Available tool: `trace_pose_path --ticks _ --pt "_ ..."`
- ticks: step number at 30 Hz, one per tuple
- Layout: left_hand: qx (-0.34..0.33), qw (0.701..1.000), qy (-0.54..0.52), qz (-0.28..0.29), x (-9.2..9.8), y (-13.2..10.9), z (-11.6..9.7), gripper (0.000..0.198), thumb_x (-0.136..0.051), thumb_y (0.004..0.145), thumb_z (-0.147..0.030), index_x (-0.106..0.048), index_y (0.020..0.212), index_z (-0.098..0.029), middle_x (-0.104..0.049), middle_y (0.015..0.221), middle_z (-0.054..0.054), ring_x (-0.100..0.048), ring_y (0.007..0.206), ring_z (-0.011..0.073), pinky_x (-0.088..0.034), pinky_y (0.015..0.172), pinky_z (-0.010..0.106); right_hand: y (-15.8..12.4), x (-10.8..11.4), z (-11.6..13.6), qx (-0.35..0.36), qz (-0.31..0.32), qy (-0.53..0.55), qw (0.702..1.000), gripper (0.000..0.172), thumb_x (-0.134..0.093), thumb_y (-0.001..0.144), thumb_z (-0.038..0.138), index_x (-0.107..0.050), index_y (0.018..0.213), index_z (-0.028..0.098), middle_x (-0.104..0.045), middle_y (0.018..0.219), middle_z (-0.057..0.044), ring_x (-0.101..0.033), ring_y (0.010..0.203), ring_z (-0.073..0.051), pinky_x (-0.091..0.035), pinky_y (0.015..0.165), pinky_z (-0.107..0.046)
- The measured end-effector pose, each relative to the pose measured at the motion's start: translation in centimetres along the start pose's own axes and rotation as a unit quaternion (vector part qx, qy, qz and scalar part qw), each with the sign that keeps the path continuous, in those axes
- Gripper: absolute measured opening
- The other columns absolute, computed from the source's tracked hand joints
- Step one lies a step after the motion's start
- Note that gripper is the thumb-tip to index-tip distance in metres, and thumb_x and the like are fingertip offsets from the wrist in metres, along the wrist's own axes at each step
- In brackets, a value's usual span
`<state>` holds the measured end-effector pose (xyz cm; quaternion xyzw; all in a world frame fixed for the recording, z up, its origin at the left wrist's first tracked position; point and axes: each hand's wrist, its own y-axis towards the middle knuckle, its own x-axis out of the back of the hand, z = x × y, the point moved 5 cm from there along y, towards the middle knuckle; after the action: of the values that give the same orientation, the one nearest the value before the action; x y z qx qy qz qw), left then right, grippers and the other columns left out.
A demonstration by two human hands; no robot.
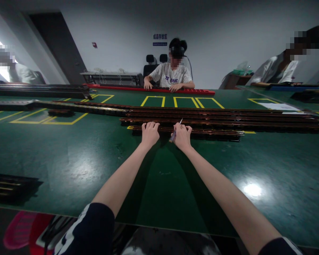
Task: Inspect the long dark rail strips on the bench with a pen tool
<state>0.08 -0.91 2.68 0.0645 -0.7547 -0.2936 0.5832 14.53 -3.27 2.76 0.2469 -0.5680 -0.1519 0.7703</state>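
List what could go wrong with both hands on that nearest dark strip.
The thin tool in the right hand sits over the nearest strip; a slip might scratch it. Both arms reach far across the table, so the left hand may nudge that long strip askew.

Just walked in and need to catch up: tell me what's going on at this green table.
A person reaches across the green table, working on the nearest long dark strip. The left grip rests fingertips on it; the right grip pinches a thin pen-like tool over it. More long dark strips lie beyond. Opposite, another person in a white T-shirt has hands on a long red strip.
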Motion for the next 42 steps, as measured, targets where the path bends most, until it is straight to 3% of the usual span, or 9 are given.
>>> trace_pose_path --ticks 5,13,19,25,29,33,37,42 --pt "-0.003 1.0 0.003 -0.001 0.1 0.0 -0.1 0.044 -0.036 0.084 -0.007 -0.061 0.118 -0.017 -0.063 0.119 0.012 -0.051 0.118 0.0266 -0.027 0.104 0.046 0.1 0.2 -0.2 -0.003 -0.012 -0.021 1.0 0.02 -0.041 0.077 0.002 -0.047 0.085 0.018 -0.065 0.087 -0.011 -0.056 0.092 -0.026 -0.025 0.089 -0.039" --pt "-0.001 1.0 0.005 -0.001 0.1 0.0 0.0 0.043 -0.036 0.084 -0.007 -0.061 0.118 -0.017 -0.064 0.118 0.013 -0.051 0.118 0.0267 -0.028 0.103 0.047 -0.2 0.2 0.3 0.045 -0.002 -0.002 0.999 0.013 -0.045 0.078 0.009 -0.048 0.087 0.017 -0.065 0.095 -0.013 -0.055 0.094 -0.025 -0.025 0.09 -0.039" --pt "0.008 1.0 0.013 0.002 0.2 0.0 0.0 0.044 -0.035 0.084 -0.007 -0.061 0.118 -0.018 -0.063 0.119 0.012 -0.051 0.118 0.0268 -0.028 0.104 0.047 0.0 0.0 -0.1 -0.012 0.013 0.009 1.0 0.015 -0.049 0.075 0.012 -0.048 0.09 0.017 -0.065 0.094 -0.013 -0.055 0.094 -0.027 -0.026 0.09 -0.04" --pt "0.012 1.0 0.009 0.001 0.3 0.0 0.0 0.043 -0.035 0.084 -0.007 -0.062 0.116 -0.018 -0.063 0.118 0.013 -0.051 0.116 0.0274 -0.028 0.104 0.048 0.1 -0.1 -0.3 -0.014 0.017 0.005 1.0 0.023 -0.04 0.074 0.001 -0.047 0.088 0.018 -0.066 0.088 -0.012 -0.056 0.093 -0.026 -0.026 0.091 -0.04" --pt "0.016 1.0 0.006 0.009 0.2 0.0 0.1 0.043 -0.034 0.084 -0.007 -0.061 0.117 -0.018 -0.063 0.119 0.012 -0.051 0.117 0.0269 -0.027 0.105 0.048 0.1 0.3 -0.8 -0.036 -0.01 0.0 0.999 0.024 -0.04 0.073 0.001 -0.046 0.087 0.019 -0.066 0.088 -0.012 -0.057 0.093 -0.026 -0.026 0.092 -0.04" --pt "0.021 1.0 0.005 -0.002 0.2 0.0 0.2 0.042 -0.036 0.084 -0.008 -0.061 0.115 -0.018 -0.064 0.117 0.013 -0.052 0.114 0.0277 -0.027 0.104 0.048 0.0 0.3 -0.4 -0.011 0.003 0.019 1.0 0.023 -0.044 0.07 0.004 -0.045 0.089 0.018 -0.066 0.092 -0.013 -0.057 0.095 -0.026 -0.024 0.093 -0.04" --pt "0.061 0.998 -0.006 -0.004 0.2 0.0 0.6 0.039 -0.038 0.083 -0.01 -0.061 0.114 -0.018 -0.065 0.115 0.012 -0.054 0.109 0.0276 -0.03 0.101 0.048 0.0 0.0 0.1 0.021 0.036 0.027 0.999 0.026 -0.049 0.068 0.008 -0.045 0.092 0.017 -0.066 0.099 -0.014 -0.056 0.1 -0.026 -0.023 0.095 -0.04" --pt "0.136 0.989 -0.049 -0.005 0.7 0.0 1.5 0.032 -0.038 0.086 -0.017 -0.061 0.109 -0.02 -0.064 0.116 0.011 -0.055 0.109 0.0281 -0.037 0.096 0.047 0.1 -0.3 -0.1 0.003 0.032 0.019 0.999 0.021 -0.049 0.072 0.01 -0.045 0.091 0.017 -0.066 0.095 -0.014 -0.057 0.096 -0.027 -0.024 0.093 -0.041"
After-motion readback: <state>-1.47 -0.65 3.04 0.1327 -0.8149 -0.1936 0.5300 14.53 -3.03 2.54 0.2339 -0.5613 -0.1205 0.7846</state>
